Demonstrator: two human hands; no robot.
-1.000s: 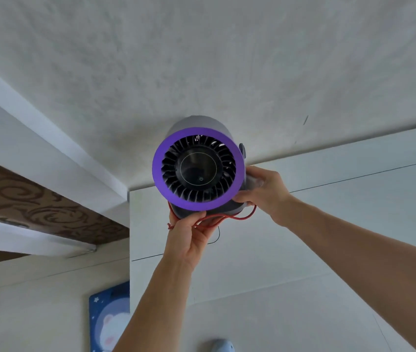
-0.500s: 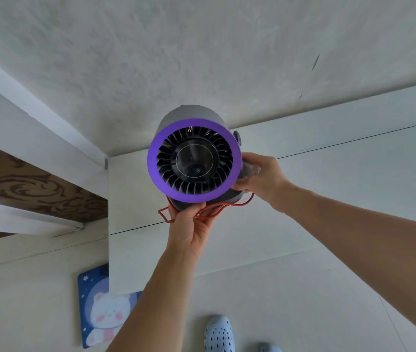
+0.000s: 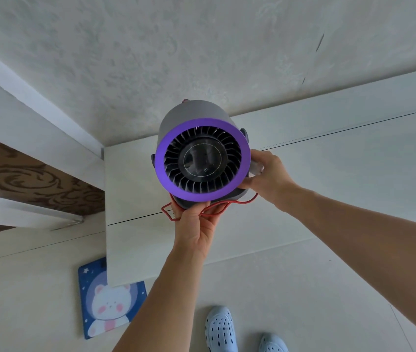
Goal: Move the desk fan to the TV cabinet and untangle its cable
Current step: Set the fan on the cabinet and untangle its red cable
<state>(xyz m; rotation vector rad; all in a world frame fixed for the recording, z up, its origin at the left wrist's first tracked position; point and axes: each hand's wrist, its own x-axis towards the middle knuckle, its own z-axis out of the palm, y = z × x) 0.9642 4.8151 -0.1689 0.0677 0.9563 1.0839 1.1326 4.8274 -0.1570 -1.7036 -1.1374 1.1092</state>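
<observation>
The desk fan point(image 3: 202, 158) is grey with a purple front ring and a black grille, its face turned up toward me. It is held over the white cabinet top point(image 3: 135, 184). My left hand point(image 3: 196, 224) grips it from below at the base, with the tangled red cable point(image 3: 217, 208) bunched between palm and base. My right hand point(image 3: 268, 179) clasps the fan's right side at the stand. The fan's underside is hidden, so I cannot tell whether it touches the cabinet.
A textured white wall point(image 3: 202, 47) runs behind the cabinet. A blue picture of a white bear point(image 3: 107, 298) leans by the cabinet's corner on the pale floor. My light blue clogs point(image 3: 221, 329) show at the bottom. A brown patterned panel point(image 3: 24, 174) lies at left.
The view has tilted downward, bringing the floor, the bear picture and the clogs into sight. Both hands keep the same grip on the fan, which has shifted slightly right over the cabinet.
</observation>
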